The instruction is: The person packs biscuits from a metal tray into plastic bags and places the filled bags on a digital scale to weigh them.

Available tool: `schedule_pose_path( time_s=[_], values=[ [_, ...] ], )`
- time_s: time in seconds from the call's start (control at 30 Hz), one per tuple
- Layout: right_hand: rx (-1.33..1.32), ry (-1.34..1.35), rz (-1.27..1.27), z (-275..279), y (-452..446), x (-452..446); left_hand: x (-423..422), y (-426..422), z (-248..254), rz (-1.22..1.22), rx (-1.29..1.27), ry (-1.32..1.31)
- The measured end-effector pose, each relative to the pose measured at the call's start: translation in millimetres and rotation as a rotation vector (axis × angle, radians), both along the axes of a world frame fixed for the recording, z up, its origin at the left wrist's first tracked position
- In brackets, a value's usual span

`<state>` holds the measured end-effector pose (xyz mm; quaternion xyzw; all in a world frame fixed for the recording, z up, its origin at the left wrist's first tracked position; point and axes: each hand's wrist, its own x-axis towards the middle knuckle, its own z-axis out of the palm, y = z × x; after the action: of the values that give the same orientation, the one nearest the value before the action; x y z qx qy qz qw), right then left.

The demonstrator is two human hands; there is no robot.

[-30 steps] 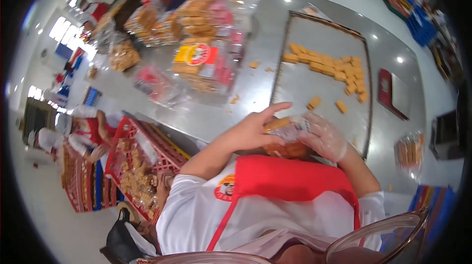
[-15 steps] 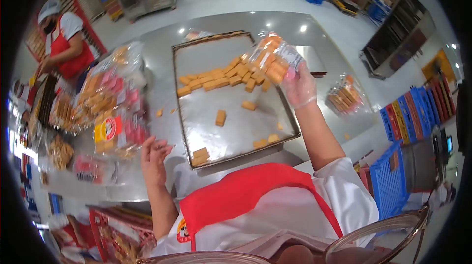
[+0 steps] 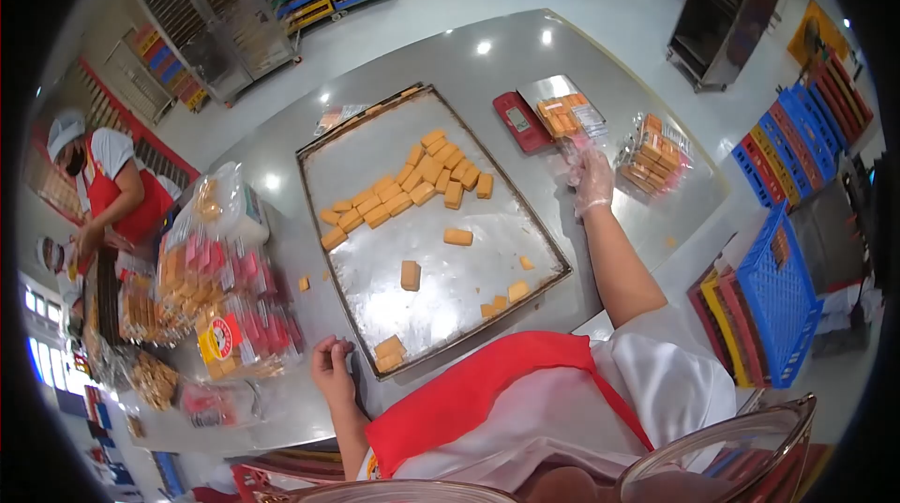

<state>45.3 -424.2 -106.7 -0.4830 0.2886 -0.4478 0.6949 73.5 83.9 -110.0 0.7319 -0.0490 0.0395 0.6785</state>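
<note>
My gloved right hand (image 3: 592, 180) is closed on the gathered end of a clear bag of biscuits (image 3: 565, 117), which rests on the steel plate of a red scale (image 3: 525, 122). To the right of that hand lies another filled bag (image 3: 653, 158). Near the tray's lower left corner is my left hand (image 3: 333, 367), fingers curled; whether it holds anything is too small to tell. The dark-rimmed metal tray (image 3: 375, 137) bears a cluster of rectangular biscuits (image 3: 412, 180), with several loose biscuits and broken pieces nearer me.
Filled bags (image 3: 220, 269) are piled on the steel table (image 3: 281, 142) at the left. Beyond them stands a person in a red apron (image 3: 127, 180). A blue crate (image 3: 778, 292) is at the right, and racks (image 3: 220, 20) stand behind the table.
The biscuit bag, first between both hands, has gone right in my right hand and down onto the scale. My left hand has let it go and moved left. The view has turned.
</note>
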Motion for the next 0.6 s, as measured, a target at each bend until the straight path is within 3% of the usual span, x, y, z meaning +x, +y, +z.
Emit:
schedule_pose_path(
  time_s=[0.23, 0.37, 0.4, 0.6],
  values=[
    [-0.213, 0.312, -0.079, 11, -16, -8, 2, -1, -8, 0.073, 0.163, -0.004],
    [-0.211, 0.273, -0.072, -5, -33, -5, 2, -5, -6, 0.147, 0.167, 0.054],
    [0.042, 0.143, -0.001, 10, -24, -6, 2, -5, -6, 0.149, 0.163, 0.071],
    [0.115, 0.110, 0.056, 15, -19, -5, 0, -6, -5, 0.120, 0.165, 0.042]
  ],
)
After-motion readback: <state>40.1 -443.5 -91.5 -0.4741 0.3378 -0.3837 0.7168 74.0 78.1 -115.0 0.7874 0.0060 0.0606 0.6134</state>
